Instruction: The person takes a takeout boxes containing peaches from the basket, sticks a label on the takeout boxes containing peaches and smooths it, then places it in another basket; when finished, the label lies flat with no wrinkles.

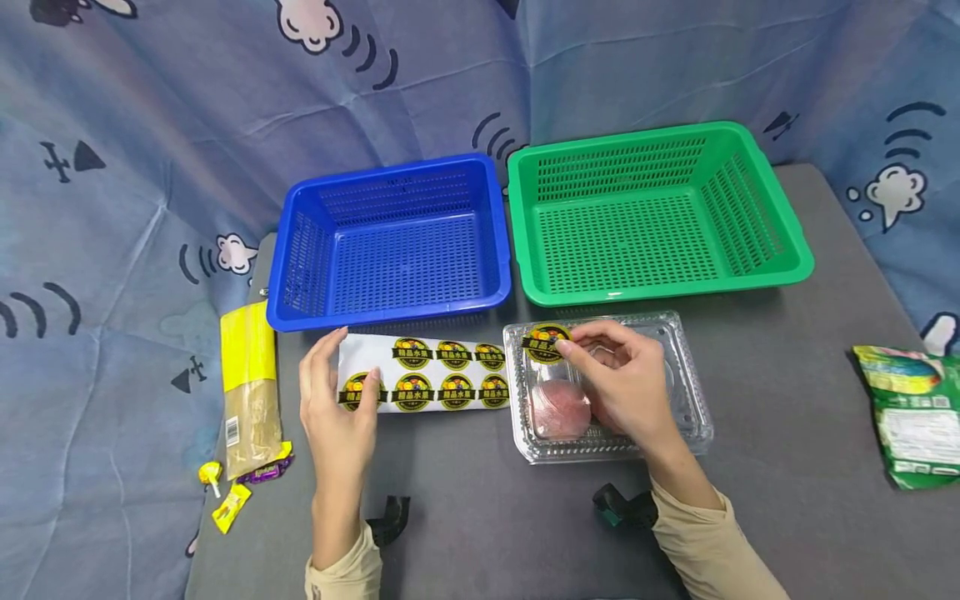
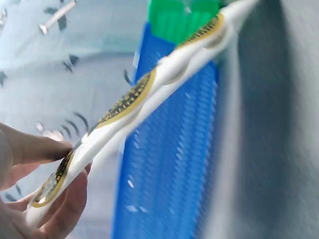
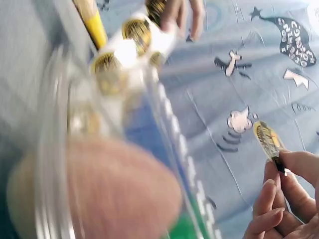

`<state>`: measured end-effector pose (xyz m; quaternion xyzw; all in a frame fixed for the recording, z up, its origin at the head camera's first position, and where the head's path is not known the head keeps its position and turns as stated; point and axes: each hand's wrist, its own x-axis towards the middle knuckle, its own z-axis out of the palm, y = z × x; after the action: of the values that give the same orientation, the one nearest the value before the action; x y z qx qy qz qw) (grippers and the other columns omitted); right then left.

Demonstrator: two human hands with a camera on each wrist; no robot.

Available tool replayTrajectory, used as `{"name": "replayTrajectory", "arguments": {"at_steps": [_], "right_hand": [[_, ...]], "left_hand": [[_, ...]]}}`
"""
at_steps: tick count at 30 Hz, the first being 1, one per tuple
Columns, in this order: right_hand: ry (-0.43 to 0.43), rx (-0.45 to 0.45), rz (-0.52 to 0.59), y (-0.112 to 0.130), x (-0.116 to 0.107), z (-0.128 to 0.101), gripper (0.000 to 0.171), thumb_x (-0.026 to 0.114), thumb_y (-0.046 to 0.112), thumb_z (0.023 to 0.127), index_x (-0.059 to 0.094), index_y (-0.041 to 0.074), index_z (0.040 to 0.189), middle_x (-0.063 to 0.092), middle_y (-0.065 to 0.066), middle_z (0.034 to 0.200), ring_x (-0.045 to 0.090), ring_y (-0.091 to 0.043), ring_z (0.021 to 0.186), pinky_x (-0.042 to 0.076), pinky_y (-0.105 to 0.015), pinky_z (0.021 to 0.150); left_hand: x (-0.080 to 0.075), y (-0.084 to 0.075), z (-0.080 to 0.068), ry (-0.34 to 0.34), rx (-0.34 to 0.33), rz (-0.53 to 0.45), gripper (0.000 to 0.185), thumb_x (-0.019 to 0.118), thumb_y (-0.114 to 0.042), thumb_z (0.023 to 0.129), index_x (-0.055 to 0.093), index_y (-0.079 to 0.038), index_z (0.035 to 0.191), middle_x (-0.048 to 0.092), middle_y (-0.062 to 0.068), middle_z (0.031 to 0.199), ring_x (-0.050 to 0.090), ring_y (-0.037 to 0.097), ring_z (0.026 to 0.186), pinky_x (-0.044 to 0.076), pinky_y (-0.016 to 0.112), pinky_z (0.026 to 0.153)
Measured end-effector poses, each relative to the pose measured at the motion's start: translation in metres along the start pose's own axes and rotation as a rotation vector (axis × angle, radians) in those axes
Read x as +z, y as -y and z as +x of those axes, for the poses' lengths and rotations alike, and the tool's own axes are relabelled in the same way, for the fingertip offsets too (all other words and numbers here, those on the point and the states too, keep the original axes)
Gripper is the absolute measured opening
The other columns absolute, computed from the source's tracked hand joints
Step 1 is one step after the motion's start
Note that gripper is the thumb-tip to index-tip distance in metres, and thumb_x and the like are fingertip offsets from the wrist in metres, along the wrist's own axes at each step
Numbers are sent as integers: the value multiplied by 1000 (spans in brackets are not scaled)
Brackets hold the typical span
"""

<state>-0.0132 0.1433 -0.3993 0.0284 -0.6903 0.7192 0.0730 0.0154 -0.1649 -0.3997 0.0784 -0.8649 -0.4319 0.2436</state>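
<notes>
My left hand [image 1: 339, 408] pinches the left end of a white sheet of stickers [image 1: 441, 372] between thumb and fingers. Rows of round black-and-yellow labels cover the sheet, seen nearly edge-on in the left wrist view. Between thumb and fingers of my right hand [image 1: 628, 379] is one loose round sticker [image 1: 546, 343], held over a clear plastic clamshell box [image 1: 686, 392]. The box's lid looks closed. Inside lies a pinkish round fruit [image 1: 561, 408], with more fruit partly hidden by the right hand. In the right wrist view the sticker [image 3: 269, 139] is apart from the box.
Behind stand a blue basket [image 1: 408, 250] and a green basket [image 1: 626, 237]. To the left lie a yellow-and-brown packet [image 1: 251, 383], a purple-wrapped sweet [image 1: 264, 473], a yellow lollipop [image 1: 211, 473] and a yellow-wrapped sweet [image 1: 232, 508]. A green bag [image 1: 918, 417] lies at the right edge.
</notes>
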Motion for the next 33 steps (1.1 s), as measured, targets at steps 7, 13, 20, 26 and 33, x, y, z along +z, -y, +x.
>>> {"name": "replayTrajectory", "arguments": {"at_steps": [7,13,20,26,33], "right_hand": [[-65,16,-157,2,-36,-2,11,79,-13,86,75,-11,96,75,7,78,55,-3,56,38,-18,47],[-74,25,-265,3,-55,-5,15,81,-10,86,76,-11,101,75,11,78,63,-3,60,47,-14,55],[-17,54,-436,5,-64,-9,10,85,3,88,79,-1,95,72,14,75,59,-4,60,46,-16,55],[62,91,-570,3,-67,-12,10,87,10,88,79,5,93,69,11,73,54,-5,60,44,-19,54],[87,101,-636,0,-65,-12,11,89,13,87,80,8,91,67,3,72,52,-4,60,43,-20,55]], "left_hand": [[-2,38,5,63,-125,133,66,79,6,89,56,-11,149,54,21,148,62,39,105,49,48,90],[-3,59,3,145,-213,187,69,79,0,90,52,-11,152,52,24,149,65,44,103,49,55,88],[-2,70,5,271,-296,223,73,79,-16,94,44,-11,158,46,23,158,63,45,123,49,62,99],[-1,73,6,371,-300,293,73,76,-25,98,41,-12,160,43,21,161,46,42,144,39,63,115],[15,54,0,379,-161,221,65,77,-23,97,51,-12,155,51,17,158,46,41,140,39,62,115]]}}
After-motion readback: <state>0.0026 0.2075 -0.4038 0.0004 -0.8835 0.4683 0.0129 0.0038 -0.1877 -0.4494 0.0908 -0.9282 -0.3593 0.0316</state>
